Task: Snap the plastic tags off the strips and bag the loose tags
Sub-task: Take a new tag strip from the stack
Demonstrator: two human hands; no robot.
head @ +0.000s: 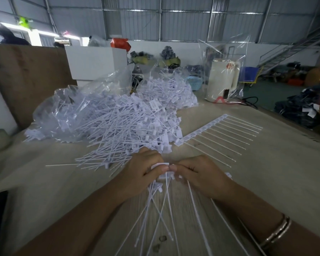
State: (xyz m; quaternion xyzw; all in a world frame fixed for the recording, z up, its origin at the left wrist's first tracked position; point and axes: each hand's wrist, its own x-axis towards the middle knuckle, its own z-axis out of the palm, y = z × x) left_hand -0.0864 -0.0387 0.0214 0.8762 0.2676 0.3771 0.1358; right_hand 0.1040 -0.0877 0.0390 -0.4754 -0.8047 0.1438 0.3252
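My left hand [144, 169] and right hand [201, 172] both pinched one strip [163, 166] over the table [275, 172]. Loose tags [122, 126] lay heaped just beyond, spilling from a bag [63, 104].

Both forearms reached in from the near edge of the surface and converged at its middle. The left hand [145, 169] and right hand [199, 172] met thumb to thumb, fingers curled in a pinching grip, knuckles up. The right wrist wore two bangles [276, 231]. The fingertips were blurred.
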